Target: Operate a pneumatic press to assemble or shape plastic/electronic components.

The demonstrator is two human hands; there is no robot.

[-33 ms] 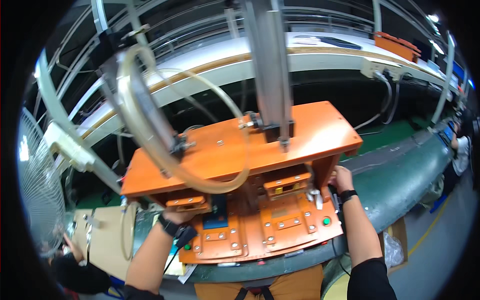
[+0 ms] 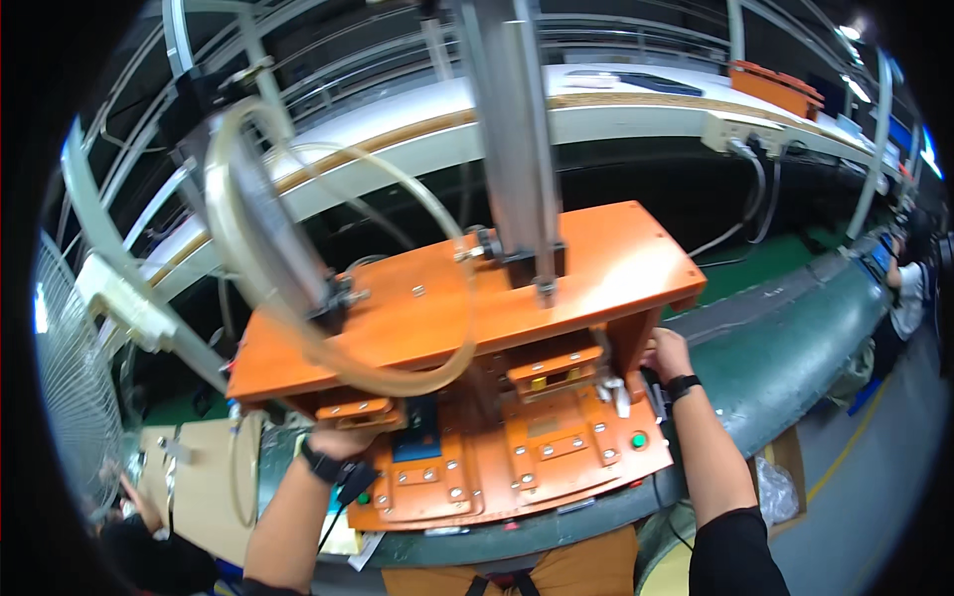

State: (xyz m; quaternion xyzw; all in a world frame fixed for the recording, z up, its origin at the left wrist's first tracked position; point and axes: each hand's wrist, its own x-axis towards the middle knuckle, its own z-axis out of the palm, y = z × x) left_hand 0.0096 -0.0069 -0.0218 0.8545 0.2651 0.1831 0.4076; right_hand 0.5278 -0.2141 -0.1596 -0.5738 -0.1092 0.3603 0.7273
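A: Where's the press (image 2: pixel 596 253)?

B: On the green bench (image 2: pixel 795 328), right in front of the person. Two metal cylinders (image 2: pixel 512 129) rise from its top, and a pale hose (image 2: pixel 393 380) loops over it.

A: And the left hand (image 2: pixel 338 441)?

B: Just below the left block (image 2: pixel 356 408), near the blue panel (image 2: pixel 415 444). Its fingers are hidden, so I can't tell whether it grasps anything.

A: The right hand (image 2: pixel 669 356)?

B: At the press's right end, fingers bent and partly out of sight. Whether it grips something, I can't tell.

A: What's near it?

B: A green button (image 2: pixel 639 440), on the base.
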